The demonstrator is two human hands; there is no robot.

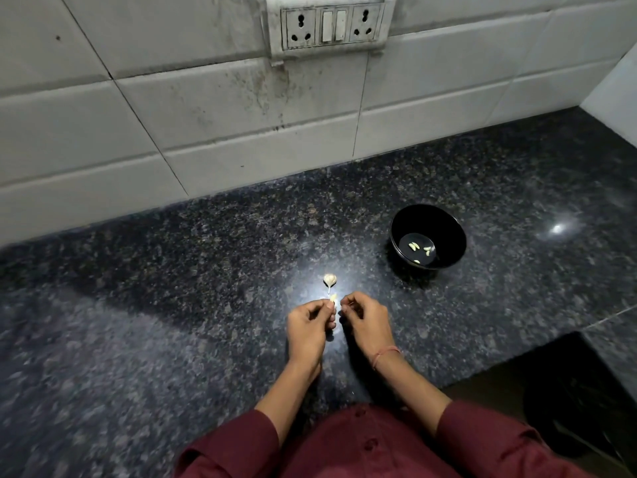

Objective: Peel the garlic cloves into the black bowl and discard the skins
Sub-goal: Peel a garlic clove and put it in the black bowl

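A small garlic head with a stem (pixel 330 280) lies on the dark speckled granite counter (pixel 172 305), just beyond my hands. My left hand (pixel 310 326) pinches a pale garlic clove (pixel 333 298) at its fingertips. My right hand (pixel 365 322) sits close beside it with fingers curled; whether it pinches a bit of skin is too small to tell. The black bowl (pixel 444 243) stands to the right and farther back, with a few peeled cloves (pixel 420 250) in its bottom.
A tiled wall (pixel 206 115) with a socket and switch panel (pixel 331 25) rises behind the counter. The counter's edge steps in at the lower right, where a dark bin (pixel 575 408) stands below. A side wall (pixel 617 91) closes the far right.
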